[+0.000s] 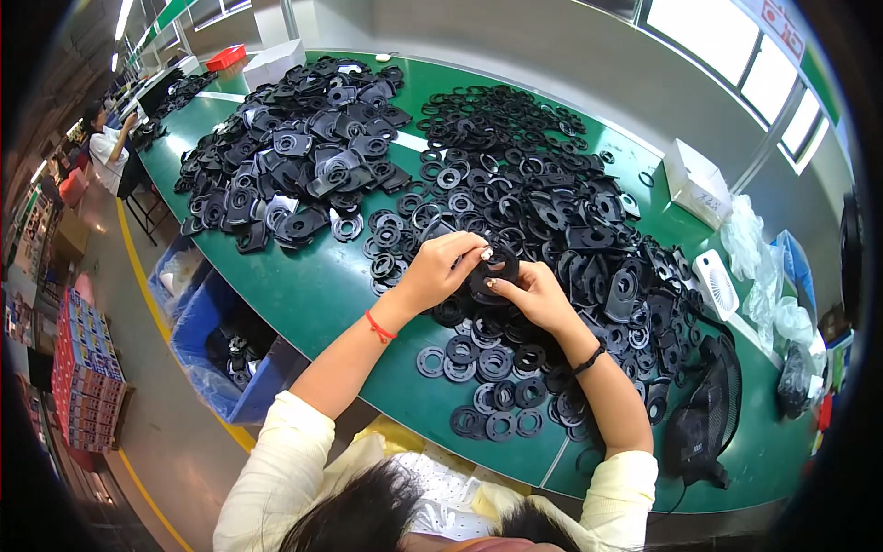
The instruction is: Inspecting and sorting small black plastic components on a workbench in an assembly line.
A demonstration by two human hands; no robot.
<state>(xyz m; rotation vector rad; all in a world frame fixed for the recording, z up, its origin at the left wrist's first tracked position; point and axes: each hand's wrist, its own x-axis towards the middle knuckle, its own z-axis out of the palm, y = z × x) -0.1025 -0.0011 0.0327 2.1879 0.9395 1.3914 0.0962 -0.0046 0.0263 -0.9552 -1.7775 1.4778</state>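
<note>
Both my hands are raised over the near part of the green table (313, 308), closed on one black plastic part (501, 267) with a round hole. My left hand (440, 274) pinches its left side between thumb and fingers. From the other side, my right hand (538, 296) grips it with the thumb on top. The fingers cover much of its outline. Below my hands lie several loose black rings (495, 363), some flat and some overlapping. A heap of black rings (501, 120) spreads behind and to the right of the hands.
A large pile of black plates with round openings (322, 138) covers the far left. At right are a white fan (716, 283), a black mesh bag (706, 414) and a white box (696, 184). Blue bins (221, 345) stand beside the table's left edge. Another person (108, 147) sits farther off.
</note>
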